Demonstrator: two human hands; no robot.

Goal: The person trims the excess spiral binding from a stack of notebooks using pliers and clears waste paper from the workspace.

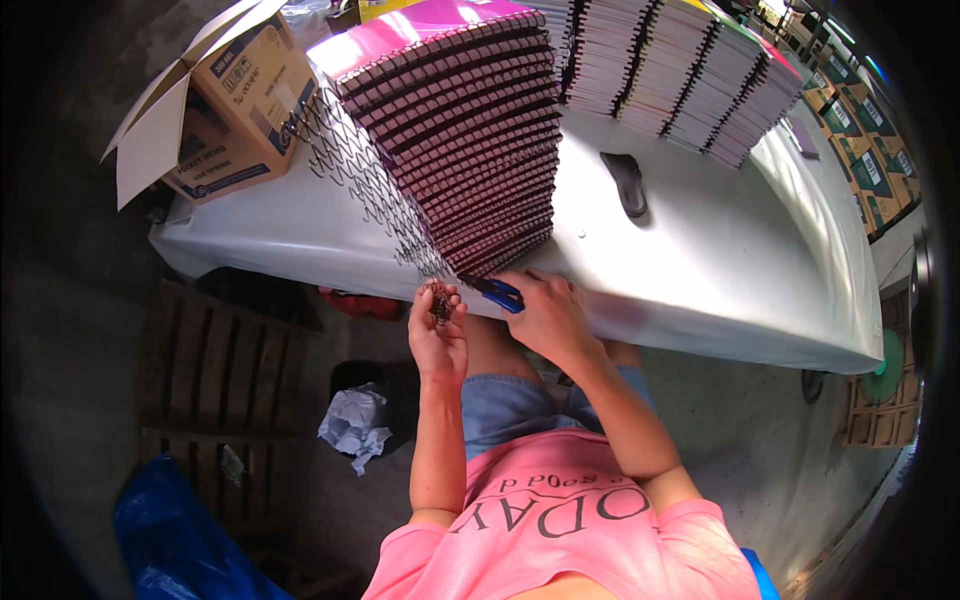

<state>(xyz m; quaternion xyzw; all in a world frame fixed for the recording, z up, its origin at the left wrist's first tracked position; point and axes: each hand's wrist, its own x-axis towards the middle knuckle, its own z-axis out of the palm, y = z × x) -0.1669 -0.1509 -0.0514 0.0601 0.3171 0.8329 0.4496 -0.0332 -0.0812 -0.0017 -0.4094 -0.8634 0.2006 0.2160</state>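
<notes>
My left hand (437, 325) is cupped at the table's near edge and holds a small clump of dark wire cuttings (440, 302). My right hand (545, 310) grips blue-handled pliers (497, 293), their tip pointing left at the bottom of a slanted row of spiral-bound notebooks (460, 140) with pink covers. Long black wire spirals (365, 175) stick out of the left side of that row.
The notebooks lie on a white-covered table (700, 250). More notebook stacks (680, 70) stand at the far right, a dark tool (627, 183) lies mid-table, an open cardboard box (235, 100) sits far left. Below are a wooden pallet (210, 370), crumpled paper (355, 425), blue sheet (185, 535).
</notes>
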